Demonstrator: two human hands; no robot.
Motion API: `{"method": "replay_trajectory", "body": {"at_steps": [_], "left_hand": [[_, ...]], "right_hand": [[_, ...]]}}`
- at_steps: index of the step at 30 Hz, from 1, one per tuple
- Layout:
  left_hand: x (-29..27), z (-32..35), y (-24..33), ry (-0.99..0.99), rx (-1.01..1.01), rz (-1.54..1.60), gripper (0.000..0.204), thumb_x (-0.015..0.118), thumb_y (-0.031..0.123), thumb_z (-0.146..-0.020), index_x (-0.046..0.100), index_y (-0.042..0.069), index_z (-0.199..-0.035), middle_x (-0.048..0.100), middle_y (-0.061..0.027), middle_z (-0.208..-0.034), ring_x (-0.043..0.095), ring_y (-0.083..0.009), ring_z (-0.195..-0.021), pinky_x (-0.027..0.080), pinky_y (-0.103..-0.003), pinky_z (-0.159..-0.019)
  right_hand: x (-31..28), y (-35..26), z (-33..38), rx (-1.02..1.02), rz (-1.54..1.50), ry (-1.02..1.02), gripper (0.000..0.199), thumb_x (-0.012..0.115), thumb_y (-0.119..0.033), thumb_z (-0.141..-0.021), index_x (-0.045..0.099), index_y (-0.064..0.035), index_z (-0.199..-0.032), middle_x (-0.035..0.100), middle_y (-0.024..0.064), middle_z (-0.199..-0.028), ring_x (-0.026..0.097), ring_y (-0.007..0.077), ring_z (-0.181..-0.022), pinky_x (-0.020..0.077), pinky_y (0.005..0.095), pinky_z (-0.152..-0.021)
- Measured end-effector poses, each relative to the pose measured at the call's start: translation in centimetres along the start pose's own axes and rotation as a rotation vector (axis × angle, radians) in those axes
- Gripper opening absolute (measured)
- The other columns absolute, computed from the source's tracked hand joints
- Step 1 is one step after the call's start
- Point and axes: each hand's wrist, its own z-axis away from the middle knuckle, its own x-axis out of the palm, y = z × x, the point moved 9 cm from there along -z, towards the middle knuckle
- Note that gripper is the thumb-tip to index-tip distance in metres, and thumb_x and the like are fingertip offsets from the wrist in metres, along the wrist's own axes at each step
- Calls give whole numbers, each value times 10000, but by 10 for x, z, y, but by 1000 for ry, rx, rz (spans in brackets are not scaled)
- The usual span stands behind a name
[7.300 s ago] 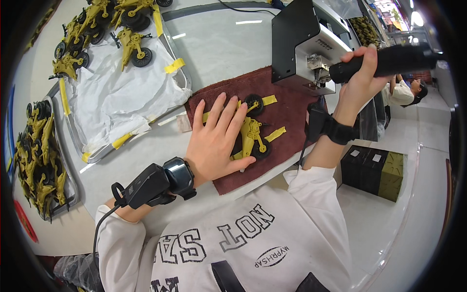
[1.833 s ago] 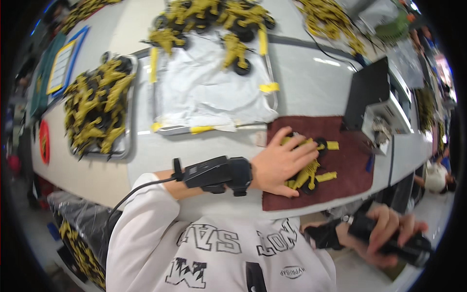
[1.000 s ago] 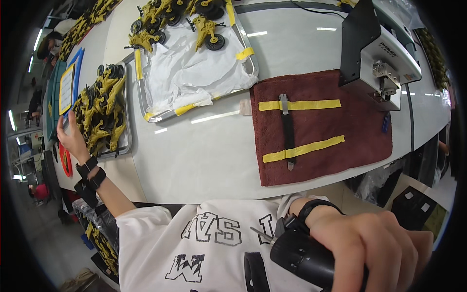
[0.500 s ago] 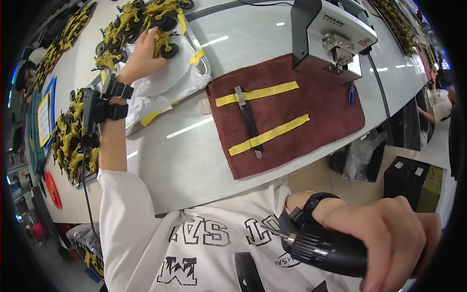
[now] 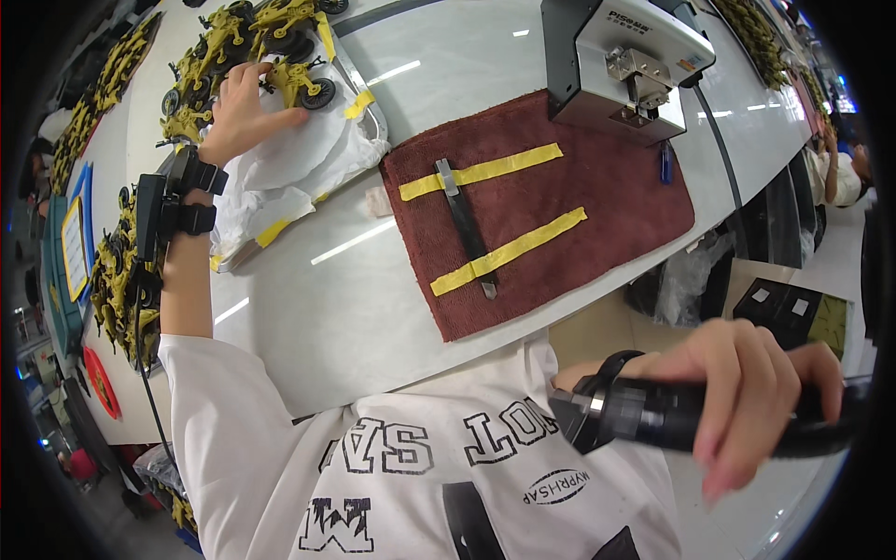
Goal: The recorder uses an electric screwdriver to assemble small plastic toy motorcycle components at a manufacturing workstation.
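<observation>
My left hand [image 5: 245,117] reaches over the far left tray [image 5: 373,126], which is lined with white wrapping. Its fingers and thumb are spread around a small yellow toy motorcycle [image 5: 297,86] with black wheels; whether they touch it, I cannot tell. More yellow-and-black motorcycles [image 5: 224,39] lie heaped just beyond. At the lower right, my right hand [image 5: 747,397] is wrapped round a black electric screwdriver [image 5: 653,415], held almost level in front of my white top. The tool's tip does not show clearly, and its back end runs toward the picture's dark rim.
A dark red cloth [image 5: 523,205] with two yellow tape strips covers the middle of the white table; a black-handled blade [image 5: 465,224] lies under them. A grey-white machine [image 5: 635,70] stands behind it, beside a blue pen [image 5: 665,163]. More motorcycles [image 5: 117,289] fill a left tray.
The screwdriver has risen and swung to nearly level, and its bit no longer shows plainly. My left hand stays at the motorcycles, its fingers nearer the same toy. The whole view has shifted slightly.
</observation>
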Motion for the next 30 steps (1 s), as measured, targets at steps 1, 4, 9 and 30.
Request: {"method": "replay_trajectory", "body": {"at_steps": [1, 4, 9, 30], "left_hand": [[6, -4, 0, 34, 18, 80, 912, 754, 476, -596, 403, 50, -1322, 444, -147, -1243, 379, -320, -1215, 302, -463, -970], [8, -6, 6, 90, 17, 215, 897, 755, 433, -595, 395, 59, -1327, 477, -145, -1209, 393, -327, -1190, 297, -460, -977], [-30, 19, 24, 218, 0, 96, 846, 727, 359, -606, 395, 89, -1335, 508, -126, -1164, 413, -327, -1148, 285, -454, -987], [9, 124, 250, -106, 525, 371, 994, 655, 648, -641, 327, 89, -1395, 295, -158, -1419, 302, -367, -1255, 192, -530, -1025]], "right_hand": [[-2, 4, 2, 86, 282, -22, 531, 571, -101, -815, 351, -62, -1297, 506, 0, -778, 513, 72, -554, 420, 267, -491], [-39, -8, 24, -112, 907, 341, 668, 538, -103, -773, 209, 12, -1343, 536, 119, -721, 543, 210, -527, 476, 277, -514], [-72, 8, 42, -20, 1358, 478, 619, 525, -95, -768, 274, 82, -1306, 561, 144, -771, 554, 218, -573, 494, 326, -619], [-90, 16, 53, 94, 1410, 452, 624, 514, -121, -810, 229, -22, -1356, 584, 144, -774, 605, 276, -659, 522, 370, -660]]}}
